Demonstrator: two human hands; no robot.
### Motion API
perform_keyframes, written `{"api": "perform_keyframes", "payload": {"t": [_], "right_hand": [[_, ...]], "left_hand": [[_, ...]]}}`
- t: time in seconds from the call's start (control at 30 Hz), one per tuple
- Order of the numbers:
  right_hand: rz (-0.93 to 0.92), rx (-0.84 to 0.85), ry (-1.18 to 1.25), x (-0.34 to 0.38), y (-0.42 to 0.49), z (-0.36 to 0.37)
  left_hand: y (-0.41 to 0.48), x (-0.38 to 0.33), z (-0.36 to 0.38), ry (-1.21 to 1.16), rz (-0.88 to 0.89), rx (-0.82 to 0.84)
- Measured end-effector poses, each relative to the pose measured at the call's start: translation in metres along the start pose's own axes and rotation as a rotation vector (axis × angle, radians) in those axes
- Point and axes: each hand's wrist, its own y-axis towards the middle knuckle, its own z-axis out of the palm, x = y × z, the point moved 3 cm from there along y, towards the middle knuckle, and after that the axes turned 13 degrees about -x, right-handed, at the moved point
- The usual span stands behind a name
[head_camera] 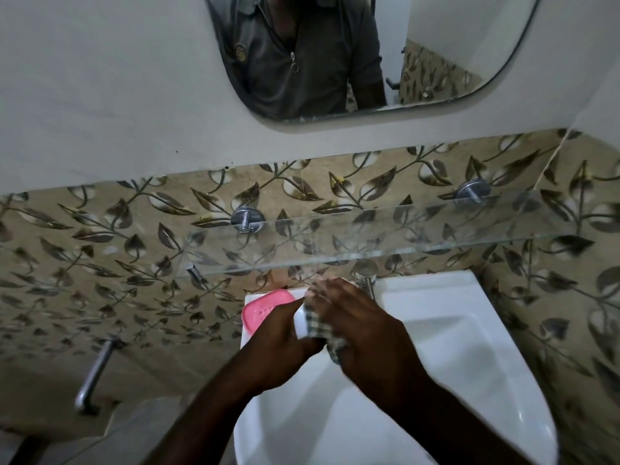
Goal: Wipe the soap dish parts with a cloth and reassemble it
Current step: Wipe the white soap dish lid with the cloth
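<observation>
A pink perforated soap dish tray (265, 309) lies on the back left corner of the white sink (436, 330). My left hand (285, 344) grips a white soap dish part (299, 325) over the basin. My right hand (355, 317) holds a checked cloth (318, 327) bunched against that white part, its lower end hanging at the palm. Most of the white part is hidden by my fingers and the cloth.
A glass shelf (369, 236) on metal pegs juts out just above my hands. The tap (365, 280) stands behind my right hand. A metal rail (94, 374) sticks out of the leaf-patterned tiles at left. A mirror (335, 55) hangs above.
</observation>
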Motion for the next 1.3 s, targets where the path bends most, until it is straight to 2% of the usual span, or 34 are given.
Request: {"api": "perform_keyframes", "payload": {"t": [0.07, 0.13, 0.27, 0.3, 0.37, 0.43, 0.5, 0.6, 0.63, 0.73, 0.8, 0.9, 1.0, 1.03, 1.13, 1.17, 1.2, 1.3], "right_hand": [[0.173, -0.004, 0.009, -0.013, 0.000, 0.002], [0.208, -0.035, -0.012, -0.005, -0.004, 0.007], [-0.074, -0.026, -0.073, 0.026, -0.015, 0.013], [-0.052, -0.026, -0.075, 0.018, -0.010, 0.011], [0.161, 0.000, -0.062, -0.008, -0.001, 0.006], [0.268, 0.016, -0.068, -0.017, 0.003, 0.001], [0.229, -0.005, -0.083, -0.002, 0.000, 0.004], [0.022, -0.024, -0.095, 0.023, -0.010, 0.009], [0.003, -0.021, -0.086, 0.020, -0.008, 0.009], [0.231, -0.010, -0.045, -0.017, 0.001, 0.004], [0.297, -0.007, -0.059, -0.022, 0.003, 0.003], [0.113, -0.066, -0.043, 0.009, -0.005, 0.007], [-0.078, -0.050, 0.003, 0.014, -0.009, 0.006], [-0.036, -0.054, 0.032, 0.003, -0.005, 0.004], [0.273, -0.062, 0.030, -0.030, 0.007, 0.000], [0.288, -0.075, 0.014, -0.027, 0.009, 0.001], [0.244, -0.090, 0.007, -0.018, 0.008, 0.003], [-0.082, -0.095, 0.006, 0.013, -0.007, 0.010]], "left_hand": [[-0.002, 0.004, 0.002, 0.075, -0.027, 0.020], [-0.006, 0.002, 0.005, 0.086, -0.028, 0.035], [-0.011, 0.005, 0.003, 0.130, -0.009, -0.012], [-0.011, 0.006, 0.002, 0.132, 0.019, -0.035], [-0.010, 0.007, 0.004, 0.121, 0.011, -0.058], [-0.010, 0.005, 0.008, 0.127, -0.014, -0.034], [-0.012, 0.006, 0.009, 0.140, -0.002, -0.024], [-0.014, 0.011, 0.006, 0.140, -0.031, -0.058], [-0.014, 0.010, 0.006, 0.128, -0.021, -0.069], [-0.013, 0.007, 0.009, 0.159, 0.008, -0.069], [-0.014, 0.007, 0.011, 0.144, 0.013, -0.067], [-0.014, 0.008, 0.008, 0.090, 0.016, -0.106], [-0.012, 0.008, 0.005, 0.059, 0.044, -0.140], [-0.012, 0.007, 0.005, 0.091, 0.046, -0.142], [-0.013, 0.012, 0.009, 0.162, -0.020, -0.123], [-0.014, 0.011, 0.010, 0.140, -0.050, -0.120], [-0.015, 0.008, 0.010, 0.106, -0.048, -0.130], [-0.015, 0.002, 0.008, 0.058, 0.016, -0.164]]}}
